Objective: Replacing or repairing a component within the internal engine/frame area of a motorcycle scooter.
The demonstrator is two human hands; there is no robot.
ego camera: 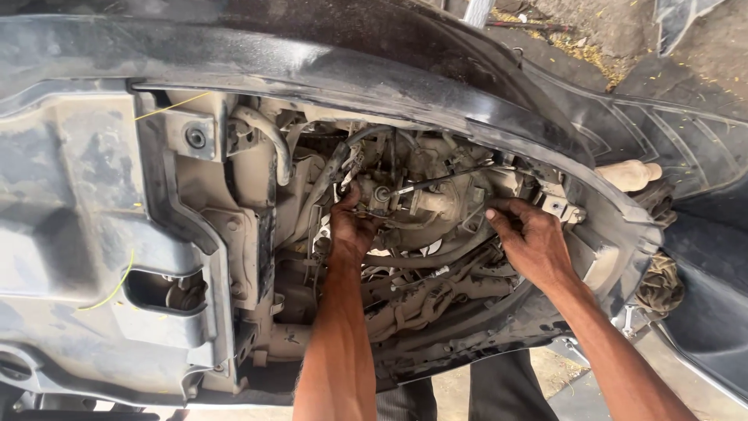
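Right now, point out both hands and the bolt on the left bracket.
left hand [351, 226], head view, back of the hand.
right hand [530, 242], head view, back of the hand.
bolt [196, 138], head view, its round head.

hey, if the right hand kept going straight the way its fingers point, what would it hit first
The right hand points up-left into the opening; its fingertips would probably first meet the dusty engine housing under the thin black cable, though depth is unclear.
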